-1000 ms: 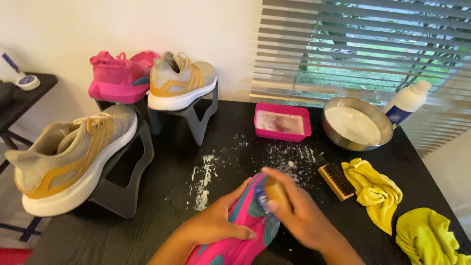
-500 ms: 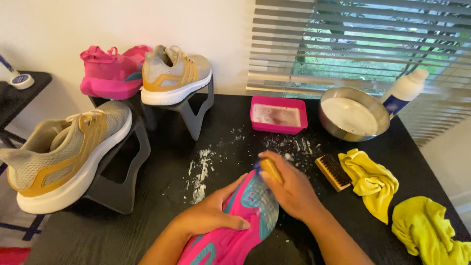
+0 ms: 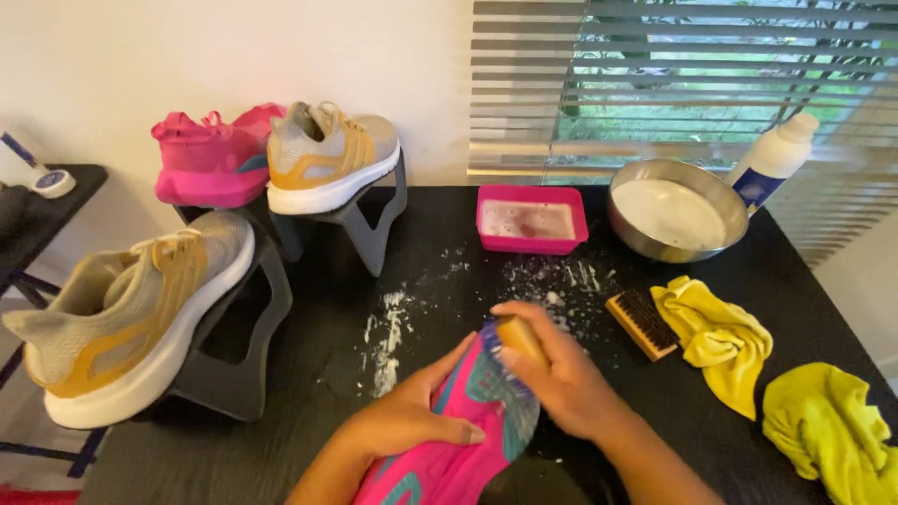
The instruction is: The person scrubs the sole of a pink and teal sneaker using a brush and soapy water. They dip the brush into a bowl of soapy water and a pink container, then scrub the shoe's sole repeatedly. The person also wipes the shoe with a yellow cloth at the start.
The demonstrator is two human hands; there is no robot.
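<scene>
- The right hand [image 3: 561, 388] has its fingers [image 3: 524, 313] curled and pressed together over a small tan brush [image 3: 521, 339], pinching it against the toe end of the pink shoe [image 3: 468, 421].
- The left hand [image 3: 412, 411] lies along the left side of that shoe, fingers spread a little and the thumb laid over the upper, steadying it.
- The pink shoe sits near the front edge of the black table [image 3: 309, 355], sole turned up and teal tread showing, toe pointing away.
- White suds [image 3: 388, 337] are spattered on the table just beyond the toe, to the left and right.
- Further right lie a wooden bristle brush [image 3: 642, 323] and, touching it, a yellow cloth [image 3: 716, 337]; a second yellow cloth [image 3: 823, 430] lies at the near right.
- At the far edge stand a pink tray [image 3: 533, 220] of soapy water, a metal bowl [image 3: 675, 210] of white liquid and a white bottle [image 3: 772, 159].
- To the left, three more shoes rest on dark stands [image 3: 234, 355]: a grey and yellow shoe [image 3: 126, 318] nearest, another grey and yellow one [image 3: 332, 159] and a second pink shoe [image 3: 206, 159] further back.
- Risks, as I judge them: the wet sole may slide under the left hand's loose hold; hard strokes may fling more suds onto the table and cloths; a wide sweep of the right arm may knock the bristle brush.
</scene>
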